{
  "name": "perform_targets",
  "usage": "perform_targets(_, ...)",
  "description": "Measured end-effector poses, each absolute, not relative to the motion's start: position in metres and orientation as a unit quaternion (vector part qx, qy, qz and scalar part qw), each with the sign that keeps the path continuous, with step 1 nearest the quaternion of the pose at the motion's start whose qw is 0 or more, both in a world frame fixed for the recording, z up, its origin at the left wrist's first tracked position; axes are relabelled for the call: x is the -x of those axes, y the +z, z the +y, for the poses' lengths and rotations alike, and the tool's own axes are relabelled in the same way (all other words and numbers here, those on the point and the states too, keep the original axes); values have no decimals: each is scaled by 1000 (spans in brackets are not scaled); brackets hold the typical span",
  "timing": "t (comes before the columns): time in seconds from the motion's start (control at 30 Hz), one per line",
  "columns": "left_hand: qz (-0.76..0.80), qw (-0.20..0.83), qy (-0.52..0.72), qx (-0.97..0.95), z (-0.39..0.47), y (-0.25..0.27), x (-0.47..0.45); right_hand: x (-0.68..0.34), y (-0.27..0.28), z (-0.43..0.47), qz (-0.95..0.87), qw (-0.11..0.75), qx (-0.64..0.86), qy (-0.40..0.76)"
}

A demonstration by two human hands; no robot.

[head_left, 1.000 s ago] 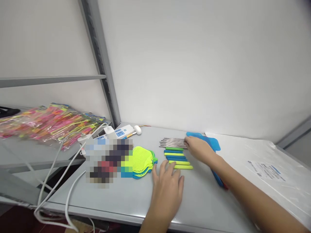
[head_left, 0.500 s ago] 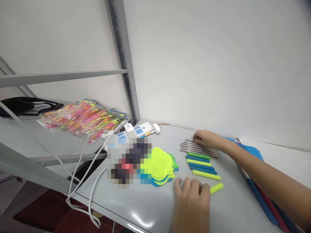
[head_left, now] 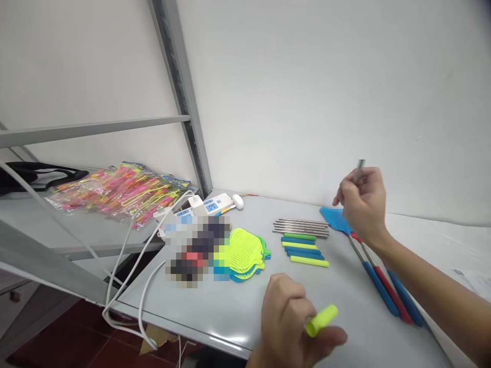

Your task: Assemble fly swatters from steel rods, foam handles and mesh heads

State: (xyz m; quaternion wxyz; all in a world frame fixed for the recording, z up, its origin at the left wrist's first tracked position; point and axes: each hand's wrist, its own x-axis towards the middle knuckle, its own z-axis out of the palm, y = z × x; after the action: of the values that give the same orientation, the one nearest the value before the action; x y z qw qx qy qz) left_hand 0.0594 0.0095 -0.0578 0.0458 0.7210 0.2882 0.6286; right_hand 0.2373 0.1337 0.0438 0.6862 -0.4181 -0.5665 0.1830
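Your left hand (head_left: 284, 318) at lower center, fingers pinching a yellow-green tube (head_left: 322, 320), your right hand (head_left: 364, 204) at center right, fingers gripping a metal rod (head_left: 361, 164), other rods (head_left: 301, 228) lying mid-frame on the counter (head_left: 207, 309)

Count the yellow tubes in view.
3: one yellow tube in the left hand, a second between blue tubes in the row, a third at the row's near end. Others may be hidden.

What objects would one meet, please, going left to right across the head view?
Black strapped item, plastic-wrapped packs, white power strip, mesh swatter heads, metal rods, blue-and-red-handled swatters, white plastic sheeting.
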Motion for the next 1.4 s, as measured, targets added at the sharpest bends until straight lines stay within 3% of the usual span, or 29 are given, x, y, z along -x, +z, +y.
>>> perform_targets(0.1,293,100,588,-747,10,-58,-66,-224,64,73,-433,693,364,446)
perform_targets(0.2,301,136,537,-776,12,-61,-74,-212,72,29,-332,680,336,561)
perform_targets(0.8,413,261,320,-812,14,-60,-78,-197,48,16,-450,674,223,542)
perform_targets(0.97,404,280,332,-805,14,-62,-78,-197,34,16,-474,652,216,551)
perform_targets(1.17,341,311,459,-759,11,-59,-66,-192,29,13,-533,522,272,608)
perform_targets(1.4,362,402,400,-740,-1,-50,-59,-178,63,10,-413,595,272,634)
